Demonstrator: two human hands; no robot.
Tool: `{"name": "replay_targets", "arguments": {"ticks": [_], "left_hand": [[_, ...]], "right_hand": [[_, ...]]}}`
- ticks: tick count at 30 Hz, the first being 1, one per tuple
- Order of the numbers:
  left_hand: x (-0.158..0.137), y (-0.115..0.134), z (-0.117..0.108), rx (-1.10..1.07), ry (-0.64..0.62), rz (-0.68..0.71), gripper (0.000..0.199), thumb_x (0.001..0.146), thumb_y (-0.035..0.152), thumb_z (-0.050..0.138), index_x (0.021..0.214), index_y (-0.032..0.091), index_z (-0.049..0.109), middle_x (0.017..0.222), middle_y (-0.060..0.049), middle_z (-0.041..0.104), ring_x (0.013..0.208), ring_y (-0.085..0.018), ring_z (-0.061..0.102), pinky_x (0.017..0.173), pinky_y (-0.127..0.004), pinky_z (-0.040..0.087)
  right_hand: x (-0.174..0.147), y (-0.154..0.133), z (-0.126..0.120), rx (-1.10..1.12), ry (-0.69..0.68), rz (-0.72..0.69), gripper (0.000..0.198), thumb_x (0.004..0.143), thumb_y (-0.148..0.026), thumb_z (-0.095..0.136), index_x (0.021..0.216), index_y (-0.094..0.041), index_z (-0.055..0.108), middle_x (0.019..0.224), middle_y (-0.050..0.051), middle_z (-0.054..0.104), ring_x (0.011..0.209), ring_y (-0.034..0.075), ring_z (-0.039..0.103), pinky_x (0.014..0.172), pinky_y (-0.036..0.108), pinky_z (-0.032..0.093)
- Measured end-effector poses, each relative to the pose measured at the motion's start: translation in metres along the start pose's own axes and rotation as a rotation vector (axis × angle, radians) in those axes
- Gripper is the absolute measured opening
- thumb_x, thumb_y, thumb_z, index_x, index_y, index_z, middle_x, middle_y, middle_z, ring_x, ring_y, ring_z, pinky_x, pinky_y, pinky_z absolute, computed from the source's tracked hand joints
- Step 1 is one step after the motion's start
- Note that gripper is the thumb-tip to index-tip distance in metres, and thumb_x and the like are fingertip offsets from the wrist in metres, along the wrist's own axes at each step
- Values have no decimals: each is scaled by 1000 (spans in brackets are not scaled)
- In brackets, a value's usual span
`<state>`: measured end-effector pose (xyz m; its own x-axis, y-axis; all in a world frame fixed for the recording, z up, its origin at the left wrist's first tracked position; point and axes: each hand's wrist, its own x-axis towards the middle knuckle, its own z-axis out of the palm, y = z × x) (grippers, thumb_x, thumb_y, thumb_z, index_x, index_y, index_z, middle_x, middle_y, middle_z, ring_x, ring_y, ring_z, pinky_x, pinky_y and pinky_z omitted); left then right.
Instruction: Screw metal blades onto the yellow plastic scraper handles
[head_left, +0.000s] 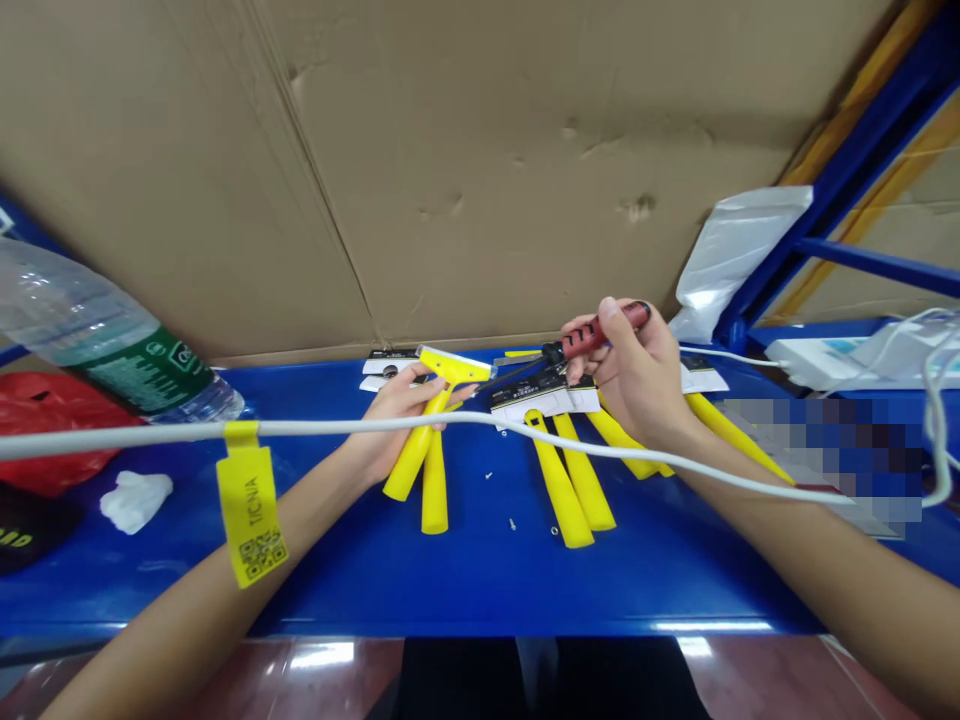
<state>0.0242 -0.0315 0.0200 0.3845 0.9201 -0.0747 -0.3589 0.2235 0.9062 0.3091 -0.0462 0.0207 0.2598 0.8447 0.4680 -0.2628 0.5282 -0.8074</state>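
The left hand [390,420] is closed around a yellow plastic T-shaped scraper [452,369], gripping it below its wide head, which has a clear strip along the upper edge; the handle slants down toward the person. The scraper is held up above a blue tabletop [337,590], near the middle of the view. The right hand [637,380] is wrapped around the red-and-black handle of a screwdriver [585,335], thumb on top, with the shaft aimed leftward at the scraper's head; whether the tip touches it is too unclear to tell. Just under the left hand's scraper, a second yellow tapered handle [435,495] points toward the near edge. Between the hands lies a black-and-white printed card sleeve [547,397], with two more yellow tapered handles [559,490] extending side by side below it. Another yellow handle [626,452] lies beneath the right wrist, and a long yellow one [739,440] sits beyond the right forearm. A small silver screw [513,524] and a small metal ring [554,531] rest on the blue surface near the paired handles. At the left, a clear plastic bottle with a green label [142,370] leans beside a red plastic bag [45,450] and a crumpled white tissue [135,501]. A white cable [405,424] bearing a yellow tag [251,510] crosses in front of both forearms.
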Motion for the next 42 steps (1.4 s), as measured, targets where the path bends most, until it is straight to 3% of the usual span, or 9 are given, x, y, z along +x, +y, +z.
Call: {"name": "replay_targets", "arguments": {"ticks": [10,14,22,28,34,42], "left_hand": [[-2,-7,2,14,-32,-133,29,97,7,83,118,15,67,122,-20,79,113,-37,87,46,-18,52],[-2,-8,1,2,-34,-131,25,100,5,77,119,15,65,111,-16,78,97,-30,89,44,-18,50],[-4,-8,5,1,-67,-146,21,99,8,79,114,16,67,101,-9,78,66,-15,77,44,-17,50],[-5,-7,6,-19,-45,-186,21,100,7,79,116,16,67,107,-12,80,80,-20,83,45,-18,54],[-5,-7,6,-35,-21,-213,21,100,5,77,116,16,67,114,-12,82,81,-20,84,49,-20,59],[-4,-10,4,-17,-36,-189,21,100,6,78,116,16,68,111,-13,81,83,-20,84,50,-19,58]], "right_hand": [[11,4,-8,51,130,48,66,80,-77,98,95,-28,55,90,1,80,50,14,63,48,34,58],[11,7,-9,55,147,66,67,76,-76,100,91,-29,56,88,1,80,49,14,62,47,33,53],[12,14,-14,23,167,53,57,81,-63,100,92,-29,56,87,1,79,47,14,59,44,33,49],[8,15,-12,4,166,-12,51,84,-57,100,95,-30,58,88,2,80,59,18,68,42,29,49],[3,15,-10,-5,131,-45,45,91,-52,95,98,-28,58,88,2,80,65,19,73,40,26,51],[5,17,-11,-29,146,-60,43,90,-53,95,96,-30,59,87,2,80,60,19,70,39,28,51]]}}
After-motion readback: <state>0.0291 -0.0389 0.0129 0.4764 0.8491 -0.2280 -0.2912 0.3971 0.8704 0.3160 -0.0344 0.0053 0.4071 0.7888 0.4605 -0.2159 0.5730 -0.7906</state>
